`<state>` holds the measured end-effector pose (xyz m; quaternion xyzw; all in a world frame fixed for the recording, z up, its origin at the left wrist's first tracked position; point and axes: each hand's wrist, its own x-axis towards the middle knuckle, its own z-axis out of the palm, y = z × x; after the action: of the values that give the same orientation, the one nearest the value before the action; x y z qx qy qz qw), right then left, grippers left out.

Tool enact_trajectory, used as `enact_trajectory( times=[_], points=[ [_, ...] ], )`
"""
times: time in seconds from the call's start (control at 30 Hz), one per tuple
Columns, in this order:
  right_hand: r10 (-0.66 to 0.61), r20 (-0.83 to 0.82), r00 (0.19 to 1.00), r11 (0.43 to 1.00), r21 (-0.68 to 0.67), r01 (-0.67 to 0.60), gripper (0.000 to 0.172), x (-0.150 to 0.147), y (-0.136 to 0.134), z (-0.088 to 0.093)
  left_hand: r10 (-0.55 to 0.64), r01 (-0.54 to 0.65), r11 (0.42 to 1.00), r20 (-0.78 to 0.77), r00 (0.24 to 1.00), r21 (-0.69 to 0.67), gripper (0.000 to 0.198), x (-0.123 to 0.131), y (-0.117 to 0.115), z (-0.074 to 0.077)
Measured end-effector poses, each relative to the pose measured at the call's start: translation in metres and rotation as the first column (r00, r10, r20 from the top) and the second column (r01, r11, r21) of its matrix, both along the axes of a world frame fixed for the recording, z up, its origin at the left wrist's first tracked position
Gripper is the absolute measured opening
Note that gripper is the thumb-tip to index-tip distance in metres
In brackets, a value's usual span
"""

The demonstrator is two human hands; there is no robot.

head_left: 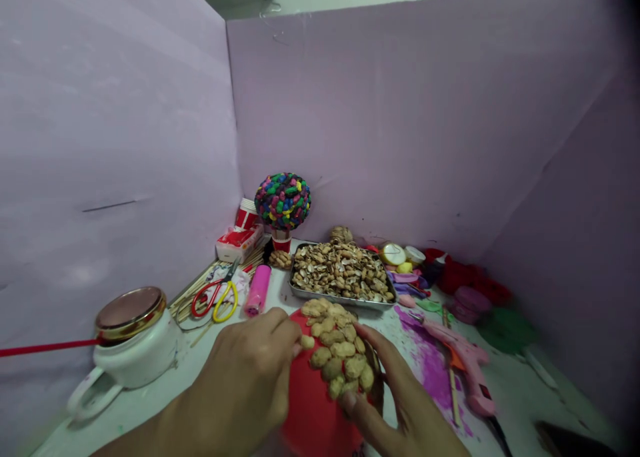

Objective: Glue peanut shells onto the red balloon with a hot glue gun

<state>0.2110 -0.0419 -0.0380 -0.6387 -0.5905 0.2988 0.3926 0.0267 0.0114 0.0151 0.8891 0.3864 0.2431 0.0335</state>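
Observation:
A red rounded object, perhaps a balloon, stands at the front middle, its upper right side covered with peanut shells. My left hand is closed in a pinch on a small peanut shell at the upper left of the red surface. Fingers and thumb of my right hand wrap round the shell-covered right side and hold it. Behind it lies a metal tray heaped with peanut shells.
At left are a white mug with a gold-rimmed lid, scissors and a pink cylinder. A colourful ball tree stands behind. A pink glue gun lies right, near purple stains. Lilac walls enclose the table.

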Motion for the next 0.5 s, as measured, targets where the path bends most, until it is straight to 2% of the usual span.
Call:
enact_trajectory(
  times=[0.27, 0.5],
  points=[
    [-0.021, 0.039, 0.999, 0.999, 0.04, 0.019, 0.061, -0.0008, -0.0017, -0.0092, -0.021, 0.021, 0.999, -0.015, 1.0, 0.031, 0.022, 0.0005, -0.0017, -0.0021],
    [-0.017, 0.041, 0.999, 0.999, 0.043, 0.015, 0.063, -0.0029, -0.0018, -0.0066, -0.03, 0.031, 0.999, -0.024, 0.999, 0.008, 0.021, 0.0017, -0.0016, -0.004]
  ],
)
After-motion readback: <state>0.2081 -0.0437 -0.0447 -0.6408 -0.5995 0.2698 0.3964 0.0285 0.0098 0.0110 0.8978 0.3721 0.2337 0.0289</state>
